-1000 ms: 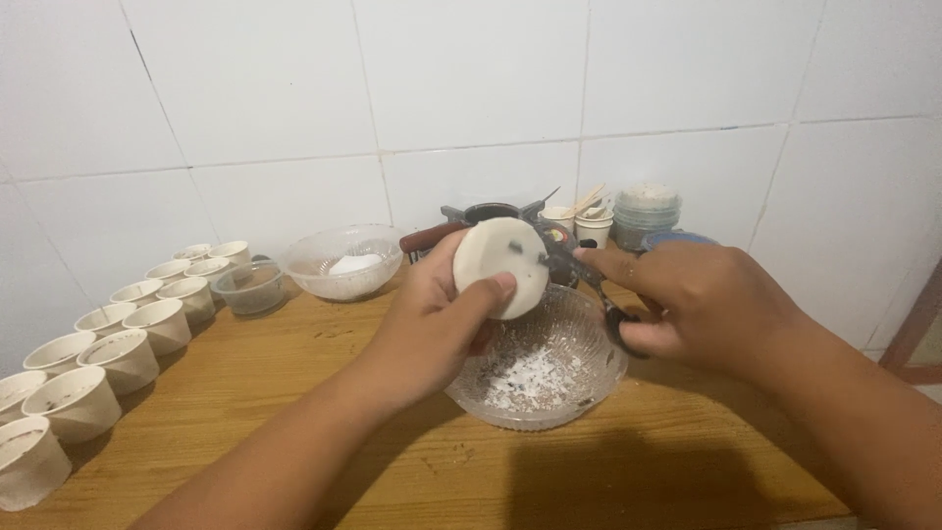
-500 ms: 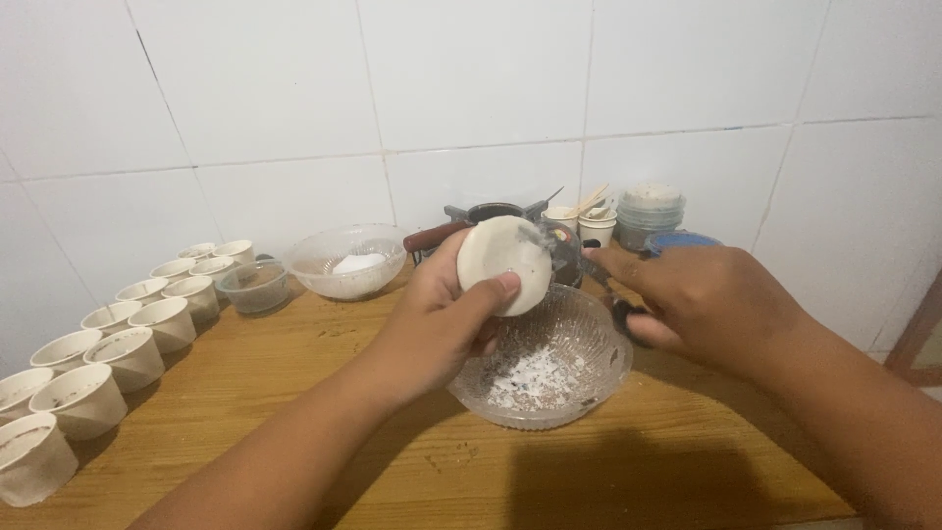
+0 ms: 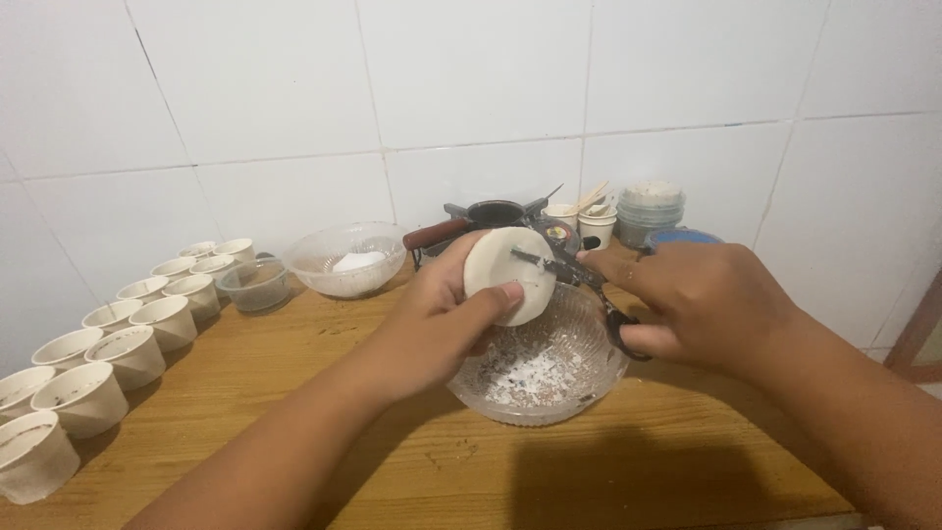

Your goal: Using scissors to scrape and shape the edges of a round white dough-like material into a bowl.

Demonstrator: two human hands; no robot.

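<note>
**Scissors scrape a white block over a glass bowl**

Since the earlier frame the block has dropped lower over the bowl and tipped a little, with the blade now crossing its upper face.

Along the left edge, paper cups (image 3: pixel 88 368) stand in a double row on the wooden table (image 3: pixel 294 393). Behind them sit a small tub (image 3: pixel 255 285) and a clear bowl (image 3: pixel 345 257) of white powder.

At centre, the left hand (image 3: pixel 432 319) is clenched round the round white block (image 3: pixel 508 275), thumb pressed on its front, holding it just above the glass bowl (image 3: pixel 549 368), where white shavings lie.

To the right, the right hand (image 3: pixel 702 304) grasps the scissors (image 3: pixel 574 275), blade tip touching the block. To do this well, I judge the block should stay over the bowl's middle, the strokes light and directed away from the thumb.

A small pot (image 3: pixel 491 214) and stacked cups (image 3: pixel 648 208) stand by the tiled wall.
</note>
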